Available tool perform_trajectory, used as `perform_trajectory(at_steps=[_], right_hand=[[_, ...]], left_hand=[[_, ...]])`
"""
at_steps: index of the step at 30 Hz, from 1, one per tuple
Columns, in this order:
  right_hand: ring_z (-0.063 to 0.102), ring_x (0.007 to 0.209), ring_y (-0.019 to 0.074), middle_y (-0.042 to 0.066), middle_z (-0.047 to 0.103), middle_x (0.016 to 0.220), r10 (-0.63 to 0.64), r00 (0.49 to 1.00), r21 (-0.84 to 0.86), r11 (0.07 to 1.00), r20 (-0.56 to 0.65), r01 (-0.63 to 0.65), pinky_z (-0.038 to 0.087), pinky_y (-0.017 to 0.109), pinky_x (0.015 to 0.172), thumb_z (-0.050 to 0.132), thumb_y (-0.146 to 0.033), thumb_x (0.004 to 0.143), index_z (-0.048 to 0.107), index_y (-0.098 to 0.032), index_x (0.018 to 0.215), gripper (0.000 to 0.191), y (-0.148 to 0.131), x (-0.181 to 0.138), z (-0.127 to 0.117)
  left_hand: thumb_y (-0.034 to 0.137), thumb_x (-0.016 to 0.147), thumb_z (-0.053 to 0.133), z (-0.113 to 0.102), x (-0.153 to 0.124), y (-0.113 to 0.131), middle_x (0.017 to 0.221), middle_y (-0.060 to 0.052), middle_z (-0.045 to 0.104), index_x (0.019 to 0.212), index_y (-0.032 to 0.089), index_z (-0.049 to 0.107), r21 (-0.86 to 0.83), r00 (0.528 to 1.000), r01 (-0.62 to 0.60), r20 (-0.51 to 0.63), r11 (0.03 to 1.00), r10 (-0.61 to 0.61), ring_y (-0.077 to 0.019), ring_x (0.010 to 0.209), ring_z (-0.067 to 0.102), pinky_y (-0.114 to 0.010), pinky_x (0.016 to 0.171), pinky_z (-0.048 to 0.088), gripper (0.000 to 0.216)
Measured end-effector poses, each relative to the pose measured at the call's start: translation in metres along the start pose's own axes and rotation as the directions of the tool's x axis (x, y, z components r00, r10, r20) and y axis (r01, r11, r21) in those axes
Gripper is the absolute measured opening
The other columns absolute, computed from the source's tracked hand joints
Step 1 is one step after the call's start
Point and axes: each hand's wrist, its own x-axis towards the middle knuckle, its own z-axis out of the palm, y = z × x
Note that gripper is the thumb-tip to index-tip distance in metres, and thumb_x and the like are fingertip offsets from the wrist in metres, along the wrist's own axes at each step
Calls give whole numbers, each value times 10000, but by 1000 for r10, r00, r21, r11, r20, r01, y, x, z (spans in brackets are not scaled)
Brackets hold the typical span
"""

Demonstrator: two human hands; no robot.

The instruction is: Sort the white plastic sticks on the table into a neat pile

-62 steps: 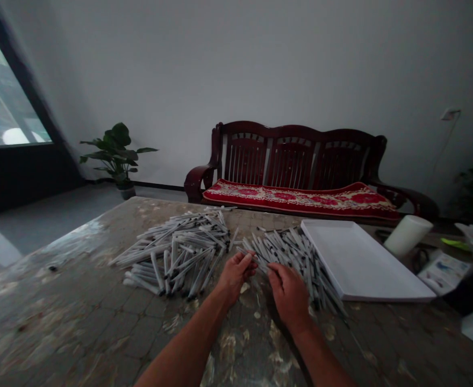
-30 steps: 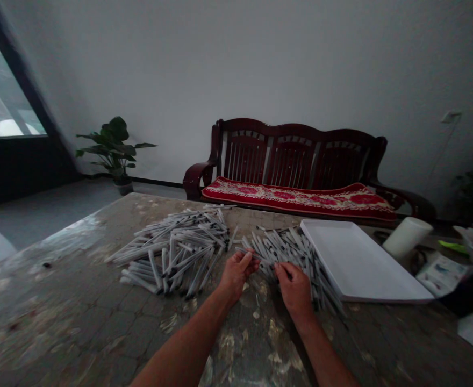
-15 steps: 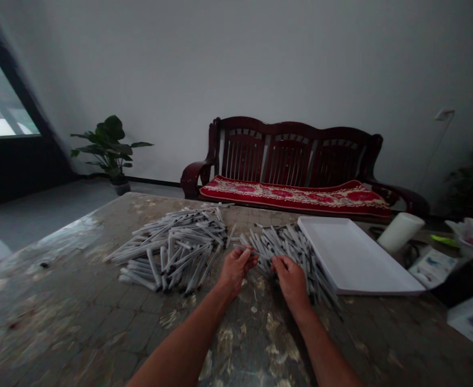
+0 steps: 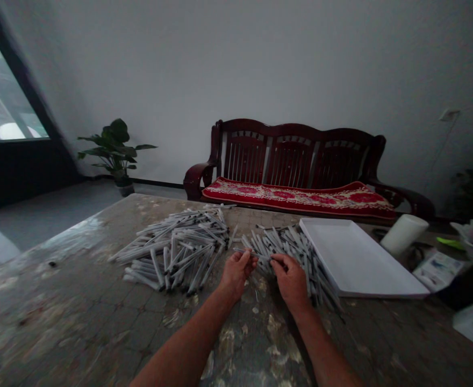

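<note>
Your left hand [image 4: 236, 273] pinches a slim pen [image 4: 238, 250] above the table [image 4: 111, 328]; your right hand [image 4: 291, 278], can't tell if gripping. Probably light, stiff, slick: hold mid-barrel. Beyond, heaped pens [image 4: 188, 243] toward the table's far edge.

Bare left hand [image 4: 237, 270] and bare right hand [image 4: 292, 278] of a person narrow into wrists; the forearms [image 4: 190, 338], uncovered, broaden toward the frame's lower edge. The fingers' finer detail is lost in dimness.
</note>
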Motion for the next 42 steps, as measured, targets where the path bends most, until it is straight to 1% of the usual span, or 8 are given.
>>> perform_trajectory(at_steps=[5,11,18,24,29,34,39,42], right_hand=[[629,812,229,45,711,821,75,996,-96,993,46,-70,460,335,749,524,-476,842,716,-235,826,309,0,1,-3],[621,891,227,55,724,906,-12,1000,-75,997,-5,12,456,335,836,555,-415,808,723,-223,913,276,0,2,-2],[610,817,220,52,701,810,19,1000,-237,971,19,-14,440,322,757,470,-440,884,739,-236,858,339,2,3,-2],[614,881,225,61,720,929,-26,999,-168,985,-19,23,448,346,840,529,-413,851,727,-222,996,311,1,3,-2],[598,831,225,51,707,827,13,1000,-265,964,7,-11,432,330,773,519,-431,872,725,-236,842,286,-1,3,-3],[599,894,222,54,720,929,-50,999,-196,979,-11,47,430,333,834,531,-408,857,721,-226,964,284,0,4,-3],[591,833,226,54,707,826,-6,1000,-276,961,-11,3,417,326,775,503,-448,883,717,-229,842,309,0,4,-4],[598,889,224,51,718,886,-49,999,-226,973,-9,46,420,330,833,513,-412,875,718,-226,877,276,0,5,-4]], left_hand=[[194,672,844,2,-1,0,665,-4,668,752,129,659,1,1000,-2,16,1000,2,-104,606,656,-192,592,540,212],[191,677,846,3,-2,1,678,1,670,760,135,655,9,1000,-1,7,1000,1,-102,608,660,-199,613,549,216],[174,698,830,4,-3,2,672,2,669,765,129,652,6,1000,0,3,1000,0,-101,601,662,-204,619,556,196],[177,691,834,3,-1,0,666,-1,668,754,133,650,14,1000,-13,-17,1000,13,-110,616,666,-215,633,562,199],[165,710,815,2,0,-1,678,-17,682,784,126,660,25,1000,-4,-7,1000,4,-113,614,667,-213,622,556,175],[153,715,802,2,0,0,674,-19,687,798,129,657,23,1000,-14,-15,1000,14,-120,618,674,-214,610,553,168],[180,690,821,2,0,-1,674,-22,692,797,128,656,49,1000,-20,-7,999,21,-119,602,668,-211,588,547,204],[194,669,837,2,0,0,661,-8,678,789,128,662,49,999,-40,-18,998,41,-106,587,654,-193,565,529,223]])
